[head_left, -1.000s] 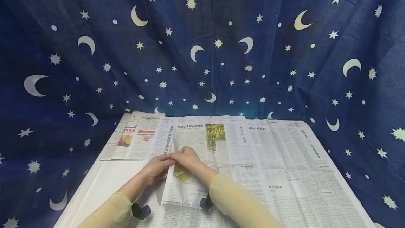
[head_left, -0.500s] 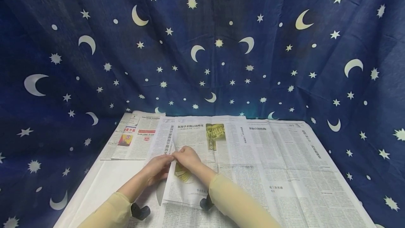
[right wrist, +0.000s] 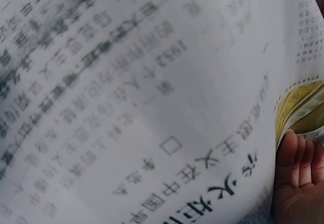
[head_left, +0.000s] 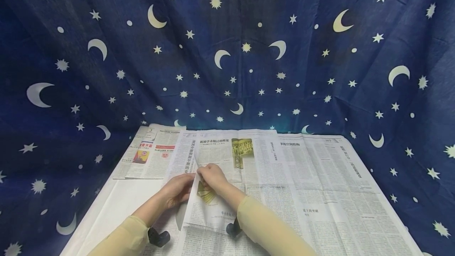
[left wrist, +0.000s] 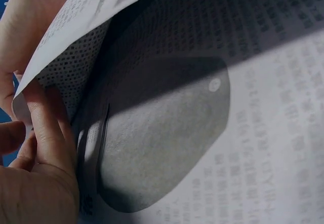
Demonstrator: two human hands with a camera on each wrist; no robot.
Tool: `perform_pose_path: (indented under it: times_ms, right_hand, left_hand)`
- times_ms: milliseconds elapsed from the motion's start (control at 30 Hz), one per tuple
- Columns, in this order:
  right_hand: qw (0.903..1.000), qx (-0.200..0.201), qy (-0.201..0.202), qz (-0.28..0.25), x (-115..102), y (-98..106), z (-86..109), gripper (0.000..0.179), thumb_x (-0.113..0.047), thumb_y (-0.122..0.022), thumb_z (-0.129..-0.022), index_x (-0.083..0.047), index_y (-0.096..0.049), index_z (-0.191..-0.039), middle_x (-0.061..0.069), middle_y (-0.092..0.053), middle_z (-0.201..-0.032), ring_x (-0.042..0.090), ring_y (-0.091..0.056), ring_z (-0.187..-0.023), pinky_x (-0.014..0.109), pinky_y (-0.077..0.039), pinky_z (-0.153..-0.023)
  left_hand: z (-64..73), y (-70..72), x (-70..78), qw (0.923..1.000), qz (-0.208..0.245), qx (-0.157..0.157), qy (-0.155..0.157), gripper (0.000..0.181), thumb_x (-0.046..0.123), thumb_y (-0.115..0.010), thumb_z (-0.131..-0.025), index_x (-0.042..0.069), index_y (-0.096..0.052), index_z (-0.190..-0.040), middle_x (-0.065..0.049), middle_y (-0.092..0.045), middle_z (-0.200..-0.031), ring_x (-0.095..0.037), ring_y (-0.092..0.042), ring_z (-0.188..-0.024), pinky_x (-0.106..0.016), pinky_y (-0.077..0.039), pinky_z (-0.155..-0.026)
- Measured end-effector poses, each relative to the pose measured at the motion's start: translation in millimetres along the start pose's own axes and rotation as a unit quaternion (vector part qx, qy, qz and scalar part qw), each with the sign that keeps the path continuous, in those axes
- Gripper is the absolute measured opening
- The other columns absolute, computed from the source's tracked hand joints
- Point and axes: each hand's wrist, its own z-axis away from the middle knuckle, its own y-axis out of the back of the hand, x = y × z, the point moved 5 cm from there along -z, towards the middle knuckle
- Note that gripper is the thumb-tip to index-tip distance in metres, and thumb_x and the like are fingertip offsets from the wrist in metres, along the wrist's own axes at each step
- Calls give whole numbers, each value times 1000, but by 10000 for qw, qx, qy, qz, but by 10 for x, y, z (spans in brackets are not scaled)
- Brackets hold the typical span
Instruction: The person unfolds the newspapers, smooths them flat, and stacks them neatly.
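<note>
In the head view, a newspaper point(head_left: 220, 218) lies spread before me, with its left page edge lifted. My right hand point(head_left: 213, 177) pinches that edge near a yellow picture; in the right wrist view its curled fingers point(right wrist: 298, 158) show beside the bulging sheet. Just to the left is my left hand point(head_left: 177, 191), slightly apart from the right. In the left wrist view the fingers point(left wrist: 45, 127) of the left hand extend against the underside of the lifted page point(left wrist: 76, 46), the thumb standing off from them. Beneath it shows a grey oval picture point(left wrist: 167, 133) printed on the lower sheet.
A smaller folded newspaper point(head_left: 153, 155) with red headlines lies at the back left of the white table point(head_left: 117, 200). More newsprint point(head_left: 330, 185) covers the right side. A dark blue curtain point(head_left: 227, 70) with moons and stars hangs behind. Black wrist devices point(head_left: 158, 238) sit below the hands.
My right hand has shifted slightly right, drawing the page edge with it, and a small gap has opened between the two hands. The left hand stays nearly in place.
</note>
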Motion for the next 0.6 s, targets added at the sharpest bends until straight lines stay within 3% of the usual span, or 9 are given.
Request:
perform_pose_path:
  times_ms: [67,267,600]
  right_hand:
    - [10000,27,52,7,-3,7,2,29,-38,-60,-82,-11,-56,-72,8,-58,-61,15,-50,-48,26,-47,-43]
    - [9998,159,147,34,-24,16,13,35,-42,-70,-73,-9,-56,-74,7,-59,-65,18,-56,-52,29,-50,-46]
    - [9999,151,54,60,-48,18,29,23,-31,-68,-74,-10,-59,-77,5,-58,-68,18,-54,-54,29,-48,-47]
  left_hand:
    - [-7,-1,-3,10000,-23,-1,0,49,33,-43,-98,-2,-41,-132,-26,-57,-117,-37,-61,-100,-41,-50,-82]
    - [-7,25,-15,9992,-47,388,39,55,35,-50,-95,-3,-38,-132,-23,-59,-114,-34,-62,-98,-40,-51,-82]
    - [-16,33,21,9967,-366,725,-41,51,30,-54,-93,-7,-44,-127,-19,-61,-108,-31,-64,-95,-38,-52,-80]
